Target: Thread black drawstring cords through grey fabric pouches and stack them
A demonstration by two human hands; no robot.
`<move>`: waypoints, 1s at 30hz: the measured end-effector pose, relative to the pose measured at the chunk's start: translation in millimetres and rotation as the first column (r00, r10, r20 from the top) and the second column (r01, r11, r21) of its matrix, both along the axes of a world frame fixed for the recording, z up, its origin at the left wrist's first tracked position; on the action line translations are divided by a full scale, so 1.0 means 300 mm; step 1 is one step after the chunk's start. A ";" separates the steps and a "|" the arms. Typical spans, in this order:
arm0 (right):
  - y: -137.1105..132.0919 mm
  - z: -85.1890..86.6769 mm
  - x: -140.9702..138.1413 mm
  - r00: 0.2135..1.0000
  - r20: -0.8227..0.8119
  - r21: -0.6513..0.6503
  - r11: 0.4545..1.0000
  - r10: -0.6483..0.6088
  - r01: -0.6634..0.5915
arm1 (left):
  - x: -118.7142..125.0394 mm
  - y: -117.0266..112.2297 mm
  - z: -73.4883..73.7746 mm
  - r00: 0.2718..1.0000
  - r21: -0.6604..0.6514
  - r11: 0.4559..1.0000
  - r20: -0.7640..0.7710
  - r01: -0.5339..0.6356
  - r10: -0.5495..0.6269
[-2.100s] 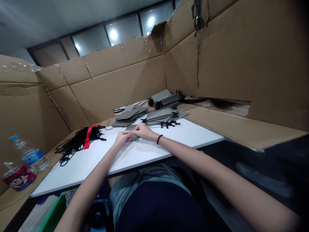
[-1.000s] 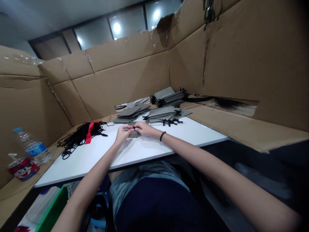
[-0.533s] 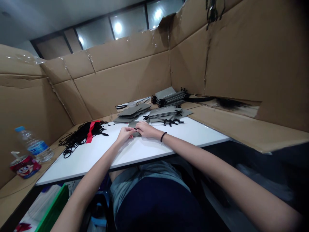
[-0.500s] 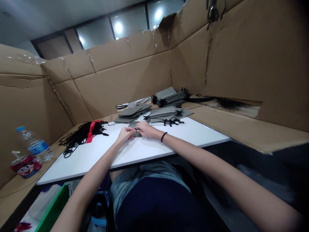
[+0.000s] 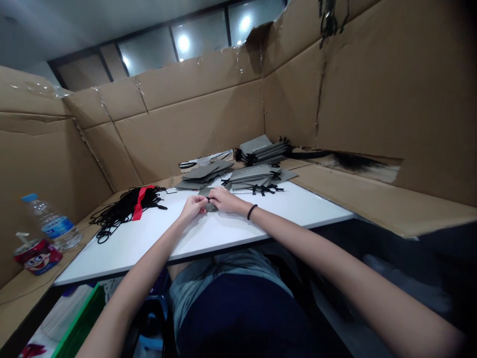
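At the middle of the white table [image 5: 149,248], my left hand [image 5: 193,208] and my right hand [image 5: 223,200] meet with fingertips almost touching. Both pinch a short black cord [image 5: 209,200] between thumb and fingers. Beneath them lies a flat grey piece [image 5: 212,207], like a small paper bag, mostly covered by the hands. Whether the cord is knotted or threaded through it is too small to tell. To the left rests a bundle of black cords [image 5: 124,206], wrapped with a red ribbon [image 5: 139,204].
Behind my hands lie a loose grey stack [image 5: 204,171] and two stacks with black cord ends, one nearer [image 5: 253,176] and one farther [image 5: 261,149]. A water bottle [image 5: 55,223] and a red can [image 5: 38,257] stand left. Cardboard walls [image 5: 186,109] surround the table.
The view has shifted very slightly. My hands stay in nearly the same place, with only small finger movement at the black cord.
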State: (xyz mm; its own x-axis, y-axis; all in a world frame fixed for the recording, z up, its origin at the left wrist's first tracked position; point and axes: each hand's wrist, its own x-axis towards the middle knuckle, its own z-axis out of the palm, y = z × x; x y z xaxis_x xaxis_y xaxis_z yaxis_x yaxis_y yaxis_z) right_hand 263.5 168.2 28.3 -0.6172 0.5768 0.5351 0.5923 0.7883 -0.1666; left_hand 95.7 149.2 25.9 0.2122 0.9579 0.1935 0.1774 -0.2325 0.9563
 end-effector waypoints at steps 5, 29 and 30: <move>0.004 0.002 -0.004 0.998 -0.060 -0.038 0.999 -0.036 0.034 | -0.004 -0.007 0.009 0.993 0.181 0.977 -0.020 -0.109 0.114; -0.012 0.000 -0.005 1.000 0.005 0.054 0.998 -0.023 0.023 | -0.019 0.001 0.024 0.996 -0.168 0.986 0.083 -0.001 0.015; -0.013 0.001 -0.004 1.000 0.003 0.055 0.998 -0.020 0.020 | -0.020 0.000 0.026 0.996 -0.181 0.983 0.088 0.017 -0.001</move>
